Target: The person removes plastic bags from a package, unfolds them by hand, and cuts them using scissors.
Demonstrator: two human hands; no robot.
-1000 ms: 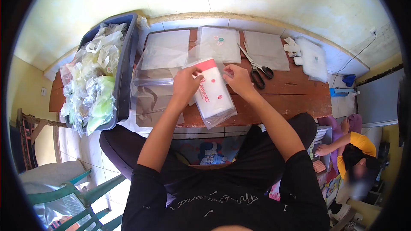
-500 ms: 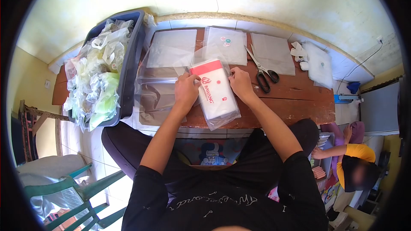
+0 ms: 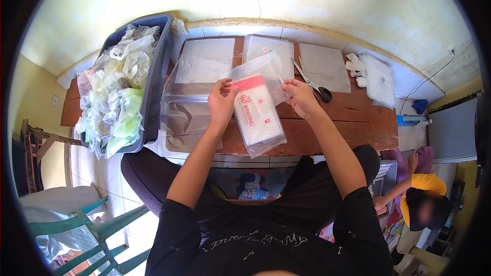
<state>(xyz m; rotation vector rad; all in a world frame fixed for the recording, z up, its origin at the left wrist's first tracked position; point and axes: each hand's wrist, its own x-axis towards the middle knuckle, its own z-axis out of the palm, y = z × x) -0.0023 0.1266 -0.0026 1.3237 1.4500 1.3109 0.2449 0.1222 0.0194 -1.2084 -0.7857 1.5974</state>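
A white packet with a red band and red "BAWANG" print lies tilted on the wooden table, inside a clear plastic bag. The bag's loose top end stands up past the packet's red band. With fingers closed at the bag's left edge, my left hand sits beside the red band. On the other side, my right hand pinches the bag's right edge between thumb and fingers. Black-handled scissors rest just beyond my right hand.
Stacks of clear plastic sheets or bags lie along the back of the brown table. At left stands a dark tub heaped with plastic bags. White handle-like pieces lie back right. Another person sits at lower right.
The bag's top end has lifted and spread toward the right. My right hand has shifted slightly right, pulling the bag's edge. The packet has tilted a little and slid toward me.
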